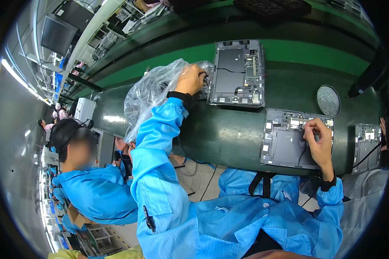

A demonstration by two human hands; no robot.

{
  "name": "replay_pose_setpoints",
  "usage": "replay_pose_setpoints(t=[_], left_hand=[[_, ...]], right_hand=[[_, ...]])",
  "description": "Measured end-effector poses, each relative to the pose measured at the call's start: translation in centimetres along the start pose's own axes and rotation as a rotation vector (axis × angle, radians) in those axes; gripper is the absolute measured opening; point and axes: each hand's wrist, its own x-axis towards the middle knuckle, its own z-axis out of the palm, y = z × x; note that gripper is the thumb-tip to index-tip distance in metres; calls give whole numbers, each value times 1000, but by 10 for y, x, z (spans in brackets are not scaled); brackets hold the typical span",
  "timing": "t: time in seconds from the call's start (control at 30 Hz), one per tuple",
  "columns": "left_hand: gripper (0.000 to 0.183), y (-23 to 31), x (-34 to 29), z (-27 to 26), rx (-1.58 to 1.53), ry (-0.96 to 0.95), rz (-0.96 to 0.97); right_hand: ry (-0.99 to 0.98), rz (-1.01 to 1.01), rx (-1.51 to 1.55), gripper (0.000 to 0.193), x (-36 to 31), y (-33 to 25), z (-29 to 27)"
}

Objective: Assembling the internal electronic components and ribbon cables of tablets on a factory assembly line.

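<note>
My left hand (190,80) is at the mouth of a clear plastic bag (149,93), its fingers curled in among small dark pieces; what they grip is hidden. My right hand (319,140) is over an opened tablet-like device (272,138) lying on the green bench. Thumb and forefinger are pinched together at its circuit board, and whatever is between them is too small to make out. A thin black cable (302,156) runs across the battery below that hand. Beyond, right of the bag, lies a stack topped by another opened device (229,82) with its battery and board exposed.
A round dish of clear beads (328,100) stands on the bench (233,129) at the right. Another opened device (367,146) lies at the far right beside a person's hand (383,127). A co-worker in blue (95,190) sits at my left. A dark tray (274,8) is at the back.
</note>
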Motion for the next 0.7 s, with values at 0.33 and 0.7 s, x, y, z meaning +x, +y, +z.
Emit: replay_pose_setpoints(t=[0.33, 0.7], left_hand=[[16, -7, 0, -2, -148, 54, 77], [16, -12, 1, 10, -194, 97, -43]], right_hand=[[-6, -15, -9, 6, 2, -3, 0], [18, -18, -11, 6, -1, -3, -2]])
